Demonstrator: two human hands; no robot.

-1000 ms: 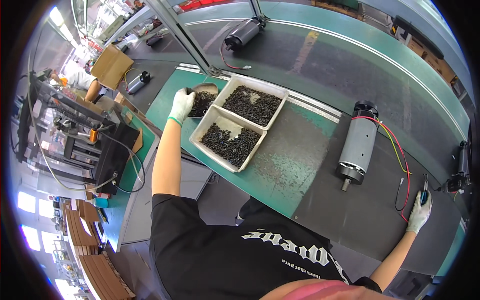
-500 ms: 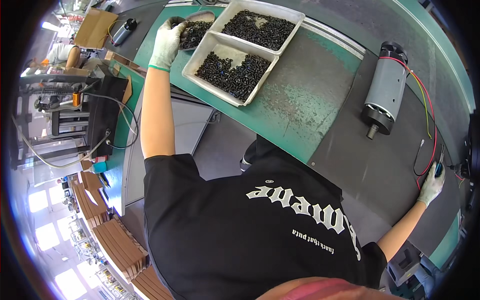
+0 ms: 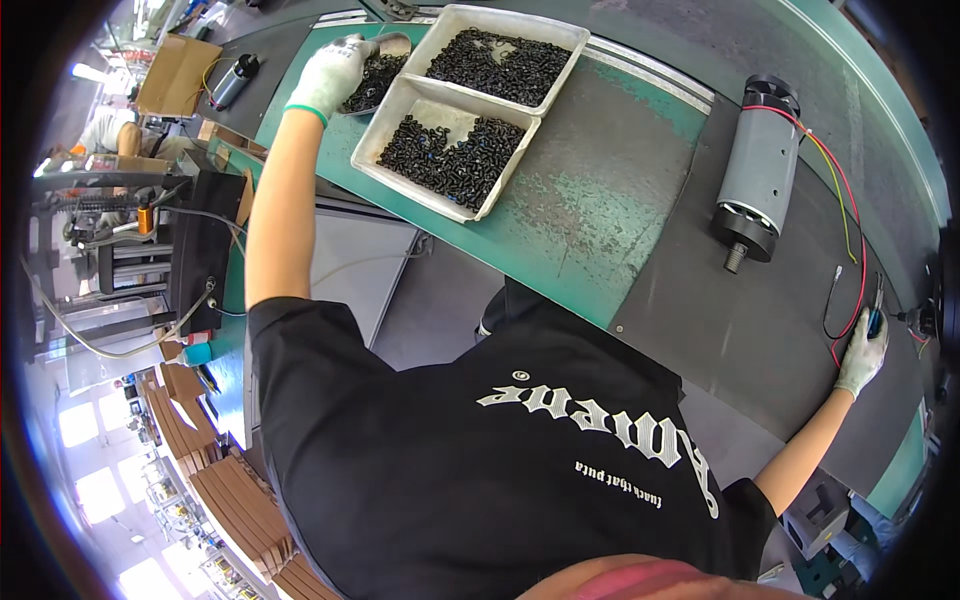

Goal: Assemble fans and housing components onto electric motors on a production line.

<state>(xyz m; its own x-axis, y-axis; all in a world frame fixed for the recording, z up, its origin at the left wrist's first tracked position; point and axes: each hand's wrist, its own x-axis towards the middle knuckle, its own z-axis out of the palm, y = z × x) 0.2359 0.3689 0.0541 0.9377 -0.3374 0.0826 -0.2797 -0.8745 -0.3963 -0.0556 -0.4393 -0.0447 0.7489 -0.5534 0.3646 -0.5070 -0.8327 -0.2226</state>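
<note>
At the far left of the bench, my left hand (image 3: 334,76), in a white glove with a green cuff, bends over the edge of a small metal tray (image 3: 396,43) of dark little parts. Its fingers look curled; whatever they may hold is hidden. Right beside are two white bins with many small black metal pieces, a near bin (image 3: 366,158) and a far bin (image 3: 578,40). At the far right my gloved right hand (image 3: 864,358) is closed round pliers (image 3: 876,318) with blue-and-black handles, jaws pointing away. Close by run the wires (image 3: 862,290) of a grey cylindrical motor (image 3: 760,165).
A dark mat (image 3: 690,300) covers the right part of the worn green bench (image 3: 575,225). Another motor (image 3: 235,80) lies far left near a cardboard box (image 3: 178,75). Left of me stand machinery (image 3: 140,235) and stacked brown boards (image 3: 235,500). Another person's arm (image 3: 128,138) shows far left.
My left hand has turned over the tray, now showing more of the glove's white back. The right hand keeps its hold on the pliers. The whole view has shifted slightly.
</note>
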